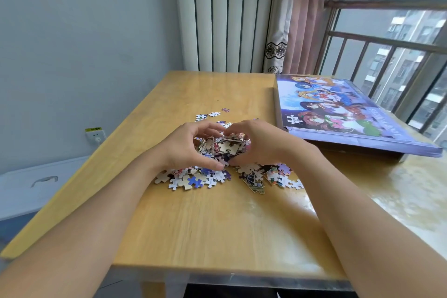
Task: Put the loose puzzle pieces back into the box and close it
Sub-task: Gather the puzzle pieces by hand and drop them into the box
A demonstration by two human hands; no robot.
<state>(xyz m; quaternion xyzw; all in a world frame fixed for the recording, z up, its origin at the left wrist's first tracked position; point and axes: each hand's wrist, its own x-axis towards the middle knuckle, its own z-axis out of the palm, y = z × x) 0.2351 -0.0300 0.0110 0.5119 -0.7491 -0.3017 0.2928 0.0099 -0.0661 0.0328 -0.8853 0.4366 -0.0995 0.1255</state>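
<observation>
The left hand [191,145] and right hand [256,143] curl toward each other, cupping a heap of puzzle pieces [223,146] between them in the middle of the wooden table [217,225]. More pieces [193,180] lie scattered just below the hands, and a few [210,114] beyond them. The puzzle box [338,109], its picture lid on, lies to the right, by the window railing [387,43].

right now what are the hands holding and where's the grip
Both hands, left hand and right hand, cup a heap of puzzle pieces between them, gripping its opposite sides.
</observation>
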